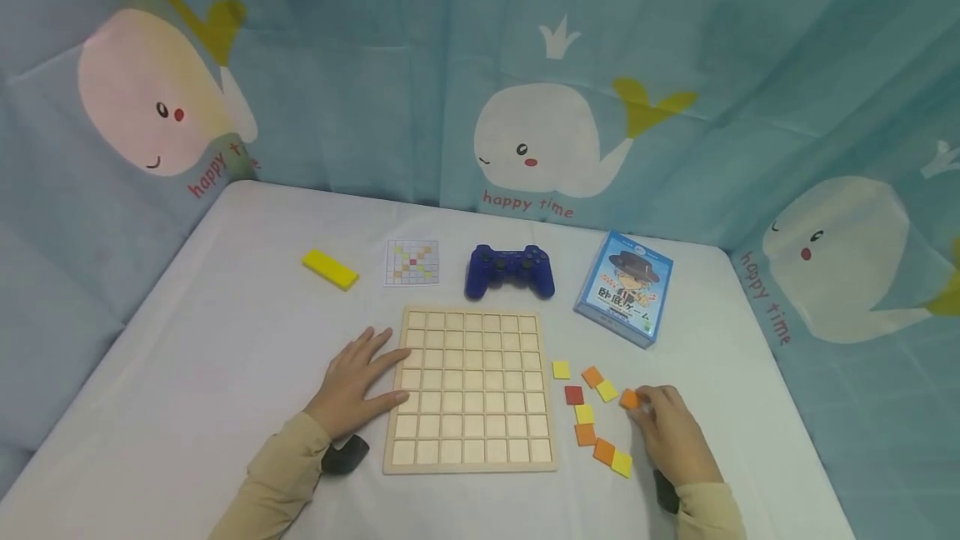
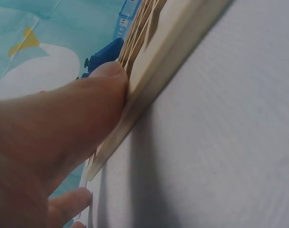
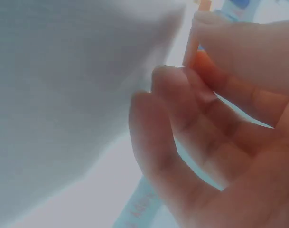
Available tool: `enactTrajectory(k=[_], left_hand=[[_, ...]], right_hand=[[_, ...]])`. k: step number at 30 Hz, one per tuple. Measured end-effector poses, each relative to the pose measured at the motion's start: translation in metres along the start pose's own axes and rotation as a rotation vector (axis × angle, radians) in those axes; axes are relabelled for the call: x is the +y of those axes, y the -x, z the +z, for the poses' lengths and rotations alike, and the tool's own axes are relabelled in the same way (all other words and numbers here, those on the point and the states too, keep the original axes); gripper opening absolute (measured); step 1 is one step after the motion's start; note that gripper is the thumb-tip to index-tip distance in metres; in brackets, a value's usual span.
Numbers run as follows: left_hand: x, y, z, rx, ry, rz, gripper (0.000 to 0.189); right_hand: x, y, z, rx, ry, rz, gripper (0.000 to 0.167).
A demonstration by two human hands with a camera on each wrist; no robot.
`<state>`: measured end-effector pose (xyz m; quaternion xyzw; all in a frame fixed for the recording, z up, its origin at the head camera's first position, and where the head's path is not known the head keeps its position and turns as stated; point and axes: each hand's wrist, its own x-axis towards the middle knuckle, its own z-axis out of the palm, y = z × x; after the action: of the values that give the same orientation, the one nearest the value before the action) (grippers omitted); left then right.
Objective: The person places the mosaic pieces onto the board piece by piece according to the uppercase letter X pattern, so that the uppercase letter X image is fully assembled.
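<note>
In the head view my left hand [image 1: 358, 386] lies at the left edge of a wooden grid board [image 1: 474, 380], fingers spread. Its thumb [image 2: 94, 92] presses against the board's rim in the left wrist view. My right hand [image 1: 673, 433] pinches an orange square tile [image 1: 630, 399] between thumb and index finger, right of the board. Seen edge-on in the right wrist view, that tile [image 3: 190, 45] sits by the thumb tip, the other fingers loosely bent. Several loose tiles lie between board and right hand: yellow [image 1: 561, 370], orange [image 1: 585, 435] and one red [image 1: 573, 395].
Behind the board are a printed pattern card [image 1: 412, 262] with coloured squares and a blue game controller [image 1: 510, 270]. A yellow block [image 1: 330, 270] lies at the back left. At the back right is a blue game box [image 1: 626, 288]. A whale-print curtain [image 1: 420, 107] hangs around the white table.
</note>
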<state>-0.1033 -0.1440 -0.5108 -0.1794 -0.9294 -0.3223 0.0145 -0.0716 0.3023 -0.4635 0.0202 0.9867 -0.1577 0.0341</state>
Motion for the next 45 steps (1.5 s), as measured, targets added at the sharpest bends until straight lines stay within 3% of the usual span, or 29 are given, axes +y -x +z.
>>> enactTrajectory(k=[3, 8, 14, 17, 21, 26, 29, 45], left_hand=[[0.0, 0.0, 0.0, -0.005, -0.005, -0.001, 0.06], [0.0, 0.001, 0.0, 0.001, -0.014, 0.007, 0.061], [0.001, 0.0, -0.001, -0.024, -0.015, -0.003, 0.062], [0.002, 0.0, -0.002, -0.022, -0.011, 0.0, 0.063], [0.002, 0.001, -0.003, -0.009, 0.001, 0.004, 0.064], [0.003, 0.001, -0.002, -0.014, 0.0, 0.0, 0.065], [0.004, 0.001, -0.003, -0.022, 0.008, -0.013, 0.065], [0.002, 0.001, -0.004, -0.066, 0.007, -0.043, 0.066]], right_hand=[[-0.008, 0.001, -0.009, 0.057, 0.008, -0.073, 0.029], [-0.038, -0.013, -0.022, 0.117, -0.027, -0.272, 0.029], [-0.09, -0.046, -0.019, 0.08, -0.109, -0.486, 0.028], [-0.12, -0.063, -0.01, 0.06, -0.133, -0.638, 0.026], [-0.161, -0.082, 0.006, -0.021, -0.14, -0.768, 0.023], [-0.194, -0.096, 0.029, -0.172, -0.069, -0.785, 0.024], [-0.205, -0.102, 0.039, -0.213, -0.027, -0.769, 0.026], [-0.219, -0.11, 0.057, -0.192, 0.058, -0.743, 0.026]])
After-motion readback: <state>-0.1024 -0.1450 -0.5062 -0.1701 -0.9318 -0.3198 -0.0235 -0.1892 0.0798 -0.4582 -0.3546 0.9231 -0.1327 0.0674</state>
